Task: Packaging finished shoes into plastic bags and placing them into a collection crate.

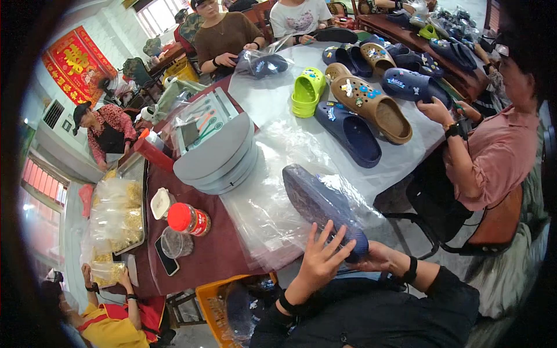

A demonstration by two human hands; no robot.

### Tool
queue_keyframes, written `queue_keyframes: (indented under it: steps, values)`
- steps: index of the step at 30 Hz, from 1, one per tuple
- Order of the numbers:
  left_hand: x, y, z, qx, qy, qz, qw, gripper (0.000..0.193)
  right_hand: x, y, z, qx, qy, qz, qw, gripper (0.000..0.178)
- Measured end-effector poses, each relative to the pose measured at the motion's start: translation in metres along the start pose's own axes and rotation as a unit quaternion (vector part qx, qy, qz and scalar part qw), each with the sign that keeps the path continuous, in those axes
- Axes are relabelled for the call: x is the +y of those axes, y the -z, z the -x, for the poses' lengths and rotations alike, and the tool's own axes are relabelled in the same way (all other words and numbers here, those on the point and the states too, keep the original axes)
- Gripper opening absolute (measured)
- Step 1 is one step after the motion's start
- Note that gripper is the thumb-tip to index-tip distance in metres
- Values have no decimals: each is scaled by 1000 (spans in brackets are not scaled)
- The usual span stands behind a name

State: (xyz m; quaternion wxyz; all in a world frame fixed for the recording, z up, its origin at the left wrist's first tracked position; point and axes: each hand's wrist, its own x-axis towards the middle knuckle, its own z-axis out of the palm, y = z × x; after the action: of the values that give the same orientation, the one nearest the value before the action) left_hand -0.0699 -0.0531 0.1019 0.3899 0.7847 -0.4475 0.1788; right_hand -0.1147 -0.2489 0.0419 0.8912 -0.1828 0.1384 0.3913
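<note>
A dark blue clog (318, 196) wrapped in a clear plastic bag is tilted over the near edge of the table, its far end over loose plastic. Around the near end of the clog, my right hand (376, 256) is closed, partly hidden behind it. My left hand (326, 255) lies against the clog's left side near that end, fingers stretched and spread over the plastic. Just beyond, a heap of clear plastic bags (261, 191) covers the tabletop. Farther off stand a brown clog (380, 113) with charms, a navy clog (351, 139) and lime-green clogs (307, 93).
Left of the bags are stacked grey round-edged pieces (217, 153), a red-lidded jar (191, 219), a clear tub (177, 242) and a phone (167, 255). Below the table edge sits a yellow crate (212, 298). A person in pink (481, 156) at right holds a navy clog (415, 86).
</note>
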Motion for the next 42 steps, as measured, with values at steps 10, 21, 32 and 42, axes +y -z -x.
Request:
queue_keyframes:
  steps: [10,21,32,42]
  values:
    - [1,11,1,-69,-19,40,997,46,-40,27,-57,-71,138,47,987,39]
    - [-29,-35,71,188,322,-28,927,68,-29,39,-93,-79,67,-85,991,35]
    - [-19,-12,53,152,116,-111,975,4,-42,43,-98,-80,162,88,980,35]
    - [-44,-23,58,154,159,-113,969,14,-50,27,-123,-134,179,-33,974,35]
